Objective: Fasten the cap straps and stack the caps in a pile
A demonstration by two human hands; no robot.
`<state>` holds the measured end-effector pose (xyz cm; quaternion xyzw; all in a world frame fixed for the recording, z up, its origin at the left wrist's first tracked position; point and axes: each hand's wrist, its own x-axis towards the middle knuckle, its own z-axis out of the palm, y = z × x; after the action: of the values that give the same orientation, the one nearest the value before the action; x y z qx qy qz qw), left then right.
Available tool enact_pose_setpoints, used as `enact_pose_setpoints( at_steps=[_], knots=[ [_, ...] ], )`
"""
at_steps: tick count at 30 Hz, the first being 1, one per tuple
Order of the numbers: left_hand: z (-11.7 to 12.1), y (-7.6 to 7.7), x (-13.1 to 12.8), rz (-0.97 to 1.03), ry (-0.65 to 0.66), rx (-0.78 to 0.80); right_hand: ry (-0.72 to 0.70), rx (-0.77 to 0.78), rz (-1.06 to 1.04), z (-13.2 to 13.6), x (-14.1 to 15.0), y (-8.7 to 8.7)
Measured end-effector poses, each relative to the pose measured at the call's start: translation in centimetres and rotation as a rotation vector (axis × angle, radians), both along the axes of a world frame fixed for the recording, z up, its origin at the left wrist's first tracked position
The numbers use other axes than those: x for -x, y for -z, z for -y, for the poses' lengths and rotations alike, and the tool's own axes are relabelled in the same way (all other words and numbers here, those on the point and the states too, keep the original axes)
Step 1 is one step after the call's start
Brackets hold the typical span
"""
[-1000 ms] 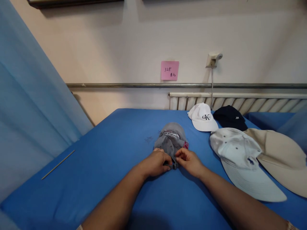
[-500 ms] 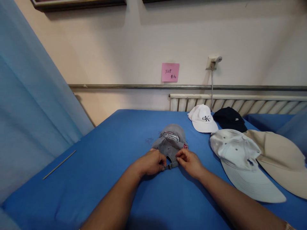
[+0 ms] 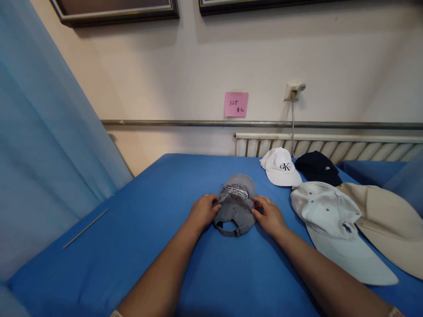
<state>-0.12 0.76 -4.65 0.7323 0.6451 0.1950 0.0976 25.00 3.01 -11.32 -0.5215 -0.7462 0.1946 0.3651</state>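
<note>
A grey baseball cap (image 3: 234, 211) lies on the blue-covered table with its strap and back opening toward me. White lettering and a small dark red patch show on its far part. My left hand (image 3: 204, 211) pinches the left side of the cap between thumb and fingers. On the right side, my right hand (image 3: 268, 215) grips the fabric beside a small red tag. The brim is hidden from view.
To the right lie a white cap (image 3: 280, 167), a black cap (image 3: 317, 168), a pale grey cap (image 3: 330, 220) and a beige cap (image 3: 390, 215). A thin stick (image 3: 85, 229) rests at the left. A blue curtain (image 3: 49, 132) hangs on the left; a radiator (image 3: 330, 145) stands behind.
Both hands have moved from the strap at the cap's back up to its two sides. The back opening and strap now show clearly. My view has tilted slightly upward.
</note>
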Motion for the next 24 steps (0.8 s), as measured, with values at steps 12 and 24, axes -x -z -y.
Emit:
enact_pose_setpoints(
  at_steps=[12,24],
  knots=[
    [0.1,0.2,-0.9,0.138,0.114,-0.111,-0.051,-0.037,0.227,0.2,0.5,-0.8],
    [-0.4,0.0,-0.2,0.283,0.037,-0.209,-0.536,-0.207,0.158,8.4,2.6,-5.9]
  ],
)
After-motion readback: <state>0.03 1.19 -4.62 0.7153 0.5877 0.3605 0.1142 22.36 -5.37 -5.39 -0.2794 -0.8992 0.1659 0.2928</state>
